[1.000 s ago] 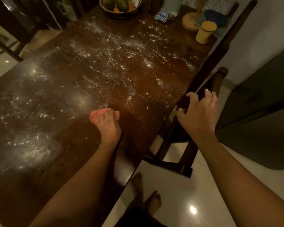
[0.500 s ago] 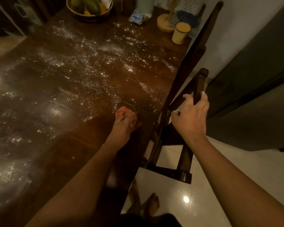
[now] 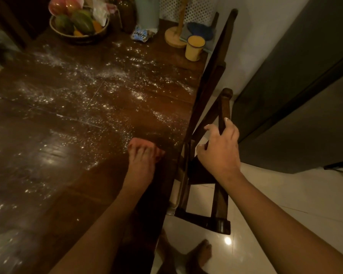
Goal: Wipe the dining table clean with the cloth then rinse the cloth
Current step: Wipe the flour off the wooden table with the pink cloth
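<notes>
The left hand (image 3: 141, 162) has its grip curled over the pink cloth (image 3: 139, 142) and presses it onto the dark wooden desk (image 3: 48, 135), close to the desk's right edge. White powder (image 3: 111, 76) is scattered across the desk beyond the cloth. Just off that right edge, the right hand (image 3: 220, 153) has its grip clamped on a chair (image 3: 225, 103). A yellow cup (image 3: 194, 48) and a fruit bowl (image 3: 77, 36) stand at the desk's far end.
</notes>
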